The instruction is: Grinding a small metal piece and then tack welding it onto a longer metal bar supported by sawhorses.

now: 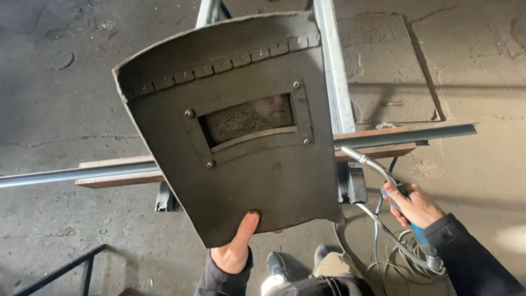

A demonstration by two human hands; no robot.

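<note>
My left hand (236, 248) grips the welding shield (230, 131) by its bottom edge — I should keep its window level — while my right hand (415, 205) clasps the welding torch (378, 171) near the steel bar (405, 135).

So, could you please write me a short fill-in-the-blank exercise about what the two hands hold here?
1. The left hand grips the bottom edge of a dark welding ____.
2. The right hand holds a welding torch with a ____ handle.
3. The torch's nozzle points at the long metal ____ lying across the stand.

Missing words: shield; blue; bar
</note>
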